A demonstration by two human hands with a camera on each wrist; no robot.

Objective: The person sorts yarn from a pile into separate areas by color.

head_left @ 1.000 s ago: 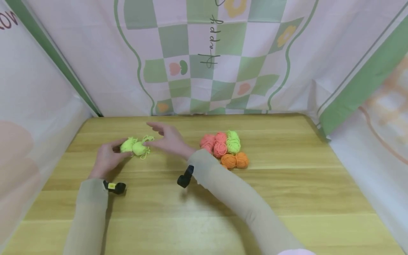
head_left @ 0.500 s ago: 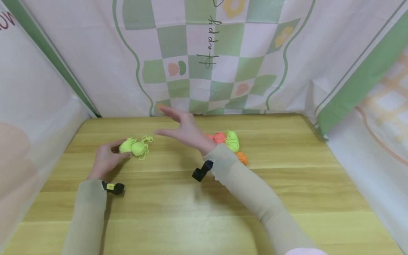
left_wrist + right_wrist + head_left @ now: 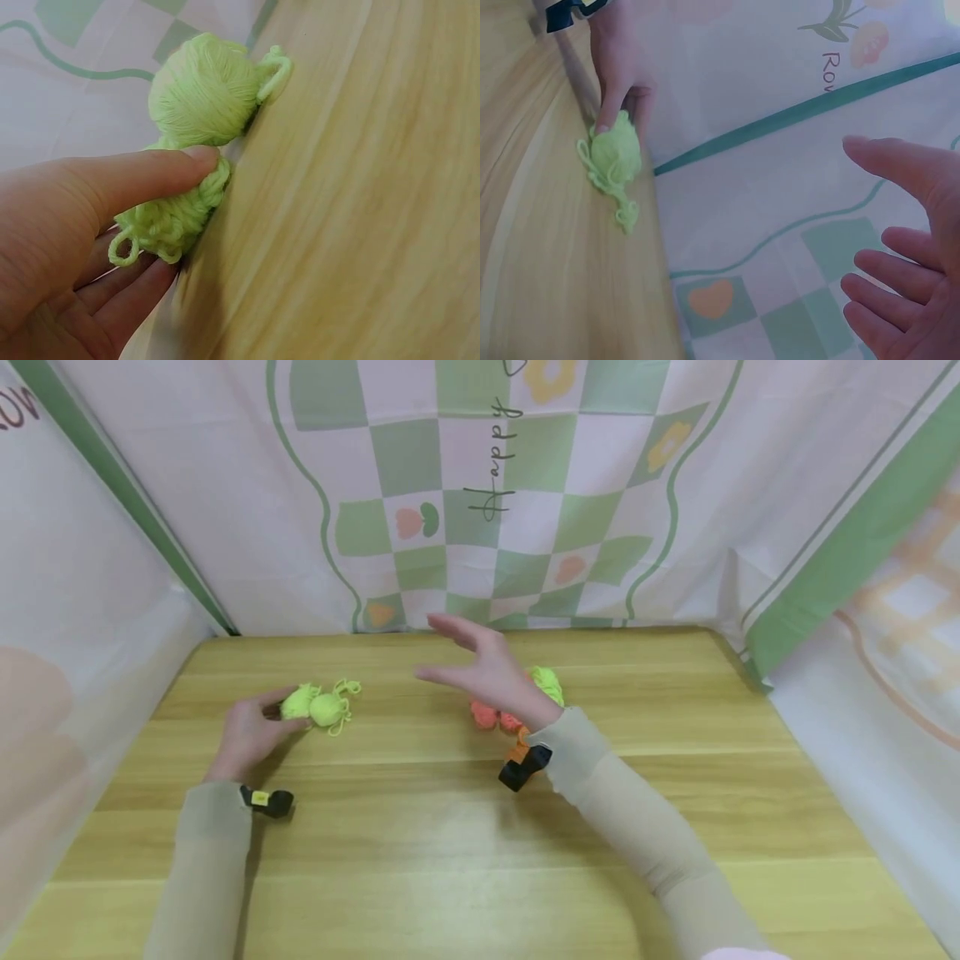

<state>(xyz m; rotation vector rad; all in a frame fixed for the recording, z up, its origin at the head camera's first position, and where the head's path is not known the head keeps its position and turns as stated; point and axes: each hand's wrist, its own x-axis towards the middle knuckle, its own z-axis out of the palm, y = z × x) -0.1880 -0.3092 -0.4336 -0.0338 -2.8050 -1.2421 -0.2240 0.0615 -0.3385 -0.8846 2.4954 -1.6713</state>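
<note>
Lime yarn [image 3: 326, 710]: two rounded lumps end to end, one skein or two cannot be told; lies on the desk [image 3: 390, 860] toward its far left, loops trailing from the right end.
Left hand [image 3: 246, 735]: pinching the near lump of the lime yarn, thumb laid across one side, fingers on the other.
Yarn vs left hand: nearer lump between thumb and fingers; other lump projects past the thumb tip, to the right in the head view.
Right hand [image 3: 491, 672]: spread, thumb and fingers apart, raised above the desk; nothing in its grasp. Lime yarn is well apart from it, to its left.
Pile by right hand: pink yarn [image 3: 485, 715], second lime yarn [image 3: 547, 683] and orange yarn [image 3: 519, 747], all partly hidden behind the right hand and its wrist camera [image 3: 525, 767].
Sleeves: beige, on both arms; left wrist camera [image 3: 273, 803] also black, with a yellow label.
Cloth [image 3: 525, 518]: behind the desk, green-and-white checks, flowers, the word "Happy" turned sideways.
</note>
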